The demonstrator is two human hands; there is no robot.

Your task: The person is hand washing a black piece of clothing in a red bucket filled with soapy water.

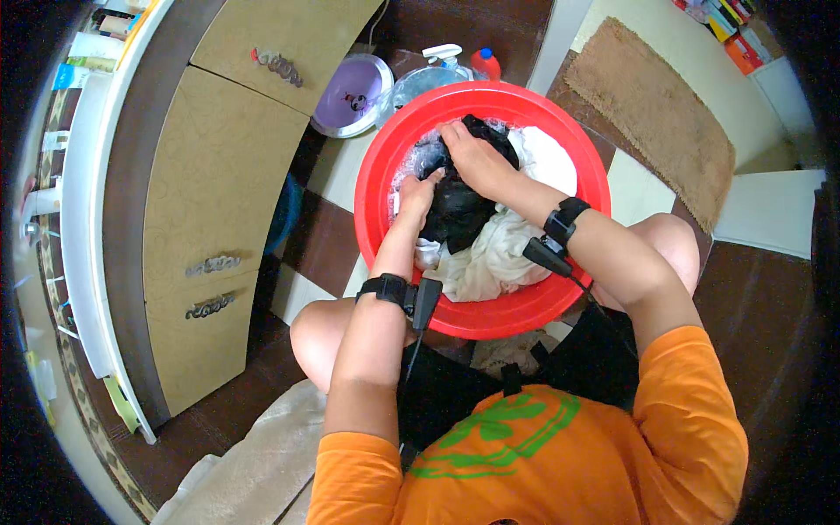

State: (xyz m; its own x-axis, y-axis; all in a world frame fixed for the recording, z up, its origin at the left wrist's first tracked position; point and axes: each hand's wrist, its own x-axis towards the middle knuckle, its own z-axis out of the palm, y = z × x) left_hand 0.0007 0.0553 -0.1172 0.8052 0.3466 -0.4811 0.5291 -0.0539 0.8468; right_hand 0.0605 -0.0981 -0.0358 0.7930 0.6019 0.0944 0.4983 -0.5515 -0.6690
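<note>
Between my knees stands a round red plastic basin (482, 321) holding wet laundry and suds. My left hand (418, 195) grips the near-left part of a wet black cloth garment (459, 203), thumb pointing up along it. Across the upper part of the same garment lies my right hand (476, 156), fingers bent over the fabric. The fingertips of that hand are partly hidden in the cloth. Cream-white fabric (495, 259) is bunched below the black garment, and a whiter cloth (548, 157) rests at the basin's right. Soapy water (415, 157) shows at the upper left.
A wooden-coloured cabinet (210, 197) stands close on the left. Behind the basin are a purple-lined tub (354, 92), a clear plastic container (423, 82), a spray bottle (446, 56) and a red bottle (486, 64). A brown mat (650, 111) lies at the upper right.
</note>
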